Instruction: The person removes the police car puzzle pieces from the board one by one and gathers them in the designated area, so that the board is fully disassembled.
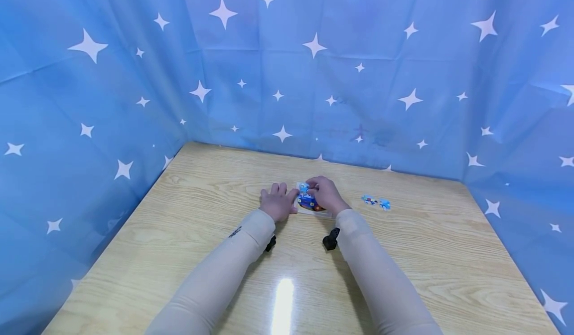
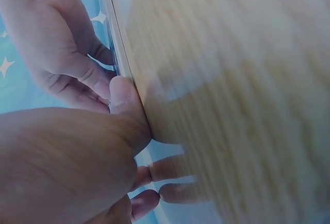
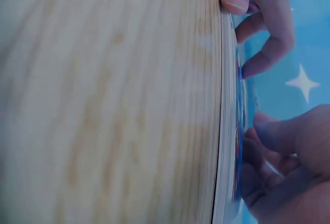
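A small jigsaw puzzle (image 1: 309, 203) with a blue car picture and a pale border lies flat on the table between both hands. My left hand (image 1: 279, 203) rests at its left side, fingers spread, the thumb (image 2: 122, 92) against the board's edge. From the right, my right hand (image 1: 326, 194) reaches over the puzzle, with curled fingers and thumb (image 3: 276, 134) pinching a light blue puzzle piece (image 1: 304, 187) at the upper left of the picture. Its fingers and palm cover the puzzle's upper right part.
Two loose puzzle pieces, a multicoloured one (image 1: 369, 200) and a blue one (image 1: 384, 204), lie right of the right hand. The wooden table (image 1: 206, 225) meets a blue curtain (image 1: 287, 76) with white stars at the back and sides. Each wrist wears a dark camera.
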Tool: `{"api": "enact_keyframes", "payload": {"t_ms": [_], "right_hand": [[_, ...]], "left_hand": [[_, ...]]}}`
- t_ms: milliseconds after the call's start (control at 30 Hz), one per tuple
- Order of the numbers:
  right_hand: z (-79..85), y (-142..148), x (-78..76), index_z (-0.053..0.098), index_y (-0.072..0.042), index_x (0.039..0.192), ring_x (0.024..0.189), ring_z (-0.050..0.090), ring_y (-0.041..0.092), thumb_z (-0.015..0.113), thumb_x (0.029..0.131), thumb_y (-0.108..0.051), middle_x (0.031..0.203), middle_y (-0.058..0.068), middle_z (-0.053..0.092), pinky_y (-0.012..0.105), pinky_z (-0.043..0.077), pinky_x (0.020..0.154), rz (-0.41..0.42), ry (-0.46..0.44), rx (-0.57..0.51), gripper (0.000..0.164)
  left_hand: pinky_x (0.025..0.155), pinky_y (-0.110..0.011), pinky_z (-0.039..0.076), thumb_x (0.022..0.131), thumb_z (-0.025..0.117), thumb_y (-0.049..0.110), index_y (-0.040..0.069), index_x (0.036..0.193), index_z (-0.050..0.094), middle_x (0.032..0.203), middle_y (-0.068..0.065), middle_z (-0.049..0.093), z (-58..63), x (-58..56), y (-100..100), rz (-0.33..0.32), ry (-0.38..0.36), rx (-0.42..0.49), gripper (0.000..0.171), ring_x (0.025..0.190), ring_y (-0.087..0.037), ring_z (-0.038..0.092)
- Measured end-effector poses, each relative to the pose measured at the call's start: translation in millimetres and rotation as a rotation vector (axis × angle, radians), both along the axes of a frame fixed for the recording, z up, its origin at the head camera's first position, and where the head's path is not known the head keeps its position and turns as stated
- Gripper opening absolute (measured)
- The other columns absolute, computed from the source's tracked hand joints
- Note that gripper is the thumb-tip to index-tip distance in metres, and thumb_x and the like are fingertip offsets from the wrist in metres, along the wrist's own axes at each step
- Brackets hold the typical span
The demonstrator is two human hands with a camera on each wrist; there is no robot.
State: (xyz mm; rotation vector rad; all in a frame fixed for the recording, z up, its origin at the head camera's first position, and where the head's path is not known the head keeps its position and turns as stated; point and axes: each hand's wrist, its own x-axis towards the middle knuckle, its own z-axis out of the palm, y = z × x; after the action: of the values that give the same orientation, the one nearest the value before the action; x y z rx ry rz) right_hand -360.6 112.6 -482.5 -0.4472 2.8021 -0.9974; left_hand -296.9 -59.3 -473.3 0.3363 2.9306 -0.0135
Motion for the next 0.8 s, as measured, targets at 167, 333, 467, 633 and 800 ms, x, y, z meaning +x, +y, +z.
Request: {"api": "enact_keyframes", "payload": {"t_ms": [167,333,467,633,800], "right_hand": [[2.2,5.8,-0.6,0.063,-0.002,0.135,0.112,0.061,0.031,0.061,0.102,-0.007,0.12,0.015,0.064,0.047,0.049,0.096,-0.001,0.02,-0.005,0.033],[6.3,12.7,1.9,0.062,-0.002,0.135,0.109,0.061,0.031,0.059,0.103,-0.007,0.12,0.015,0.063,0.046,0.05,0.094,-0.003,0.031,-0.004,0.033],[6.9,18.8,3.3,0.062,-0.002,0.136,0.109,0.061,0.031,0.059,0.103,-0.007,0.12,0.015,0.062,0.046,0.05,0.093,-0.013,0.032,-0.011,0.033],[6.5,26.4,5.9,0.061,-0.004,0.138,0.112,0.06,0.031,0.058,0.104,-0.008,0.122,0.014,0.062,0.046,0.05,0.093,-0.028,0.012,-0.031,0.034],[6.8,33.8,7.5,0.059,-0.002,0.139,0.113,0.06,0.031,0.055,0.105,-0.007,0.122,0.015,0.061,0.046,0.051,0.092,-0.034,-0.009,-0.046,0.035]], "left_hand": [[0.083,-0.044,0.036,0.103,0.042,0.056,0.036,0.156,0.032,0.115,-0.004,0.037,1.3,-0.4,0.8,-0.008,0.006,-0.005,0.058,0.109,-0.025,0.035],[0.085,-0.045,0.038,0.102,0.043,0.056,0.036,0.156,0.032,0.119,-0.005,0.038,-1.2,-1.6,0.9,-0.008,-0.001,0.002,0.059,0.111,-0.025,0.036],[0.086,-0.046,0.038,0.102,0.043,0.056,0.036,0.158,0.031,0.121,-0.005,0.038,-2.3,-1.4,0.9,-0.007,-0.002,0.007,0.06,0.113,-0.025,0.035],[0.086,-0.046,0.037,0.102,0.044,0.055,0.035,0.158,0.031,0.119,-0.005,0.038,0.1,0.5,0.8,-0.002,-0.004,0.019,0.06,0.111,-0.025,0.035],[0.085,-0.045,0.035,0.103,0.042,0.054,0.035,0.158,0.03,0.12,-0.005,0.036,0.9,1.2,0.0,-0.005,-0.011,0.022,0.059,0.112,-0.025,0.034]]}}
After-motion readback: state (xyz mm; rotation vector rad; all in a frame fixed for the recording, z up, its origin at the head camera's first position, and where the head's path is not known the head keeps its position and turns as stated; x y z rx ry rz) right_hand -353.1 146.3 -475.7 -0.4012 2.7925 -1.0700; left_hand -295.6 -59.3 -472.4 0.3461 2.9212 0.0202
